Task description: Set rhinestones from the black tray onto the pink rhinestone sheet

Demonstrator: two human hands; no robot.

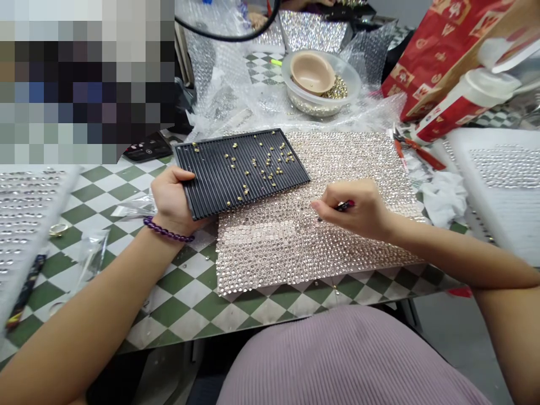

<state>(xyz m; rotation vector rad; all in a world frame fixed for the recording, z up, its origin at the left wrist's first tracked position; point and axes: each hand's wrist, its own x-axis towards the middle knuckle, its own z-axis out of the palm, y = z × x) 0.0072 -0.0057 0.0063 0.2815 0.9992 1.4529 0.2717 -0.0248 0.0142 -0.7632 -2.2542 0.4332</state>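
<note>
My left hand [171, 197] grips the near left end of a black ridged tray [211, 180], thumb on top and the other fingers underneath. Small gold-coloured rhinestones [270, 169] lie scattered over its grooves. The tray is held over the upper left of a sheet covered in rows of sparkling rhinestones [261, 259]. Closed around a thin dark pen-like tool [345, 206], my right hand [354, 205] rests over the middle of the sheet. The tool's tip is too small to make out.
Behind the sheet, a clear bowl [320, 107] holds rhinestones and a beige bowl [312, 72] amid bubble wrap [228, 84]. Red-handled pliers [417, 151], a lidded cup [464, 107] and a red paper bag [447, 50] are at the right. A dark phone-like object [148, 147] sits at the left.
</note>
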